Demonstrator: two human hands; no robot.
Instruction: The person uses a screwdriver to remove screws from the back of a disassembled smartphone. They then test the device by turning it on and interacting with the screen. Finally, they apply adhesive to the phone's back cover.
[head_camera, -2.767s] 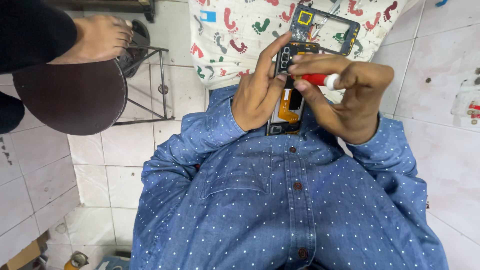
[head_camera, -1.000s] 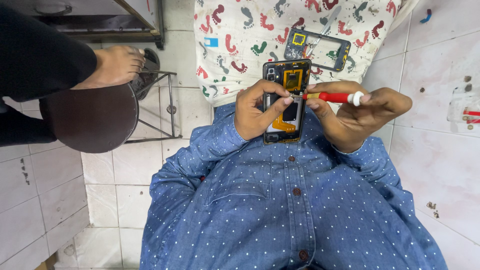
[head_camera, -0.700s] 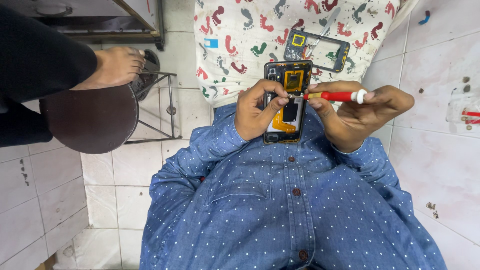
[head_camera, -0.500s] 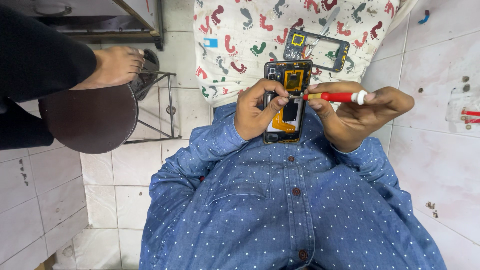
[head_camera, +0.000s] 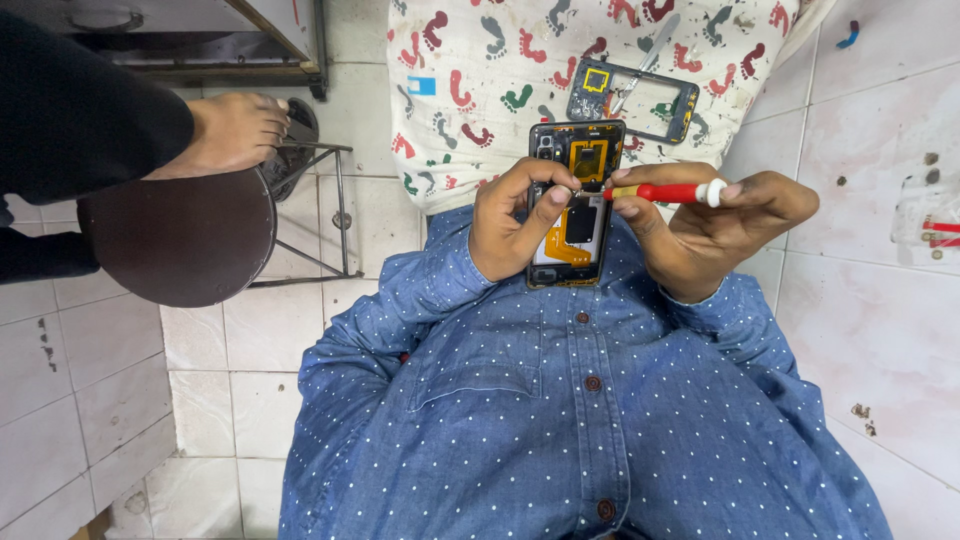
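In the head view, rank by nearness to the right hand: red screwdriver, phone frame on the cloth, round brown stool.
1. Red screwdriver, held in the right hand.
2. Phone frame, just beyond on the footprint cloth.
3. Round brown stool, far across, past the left hand.

— Where is the camera?

— On my head, the only view. It looks steeply down my blue dotted shirt (head_camera: 580, 420) to the tiled floor (head_camera: 200, 380).

— How near?

— Close: my left hand (head_camera: 515, 220) and right hand (head_camera: 715, 225) sit mid-frame, the patterned cloth (head_camera: 470, 60) at the top edge, a round stool (head_camera: 180, 235) on the left.
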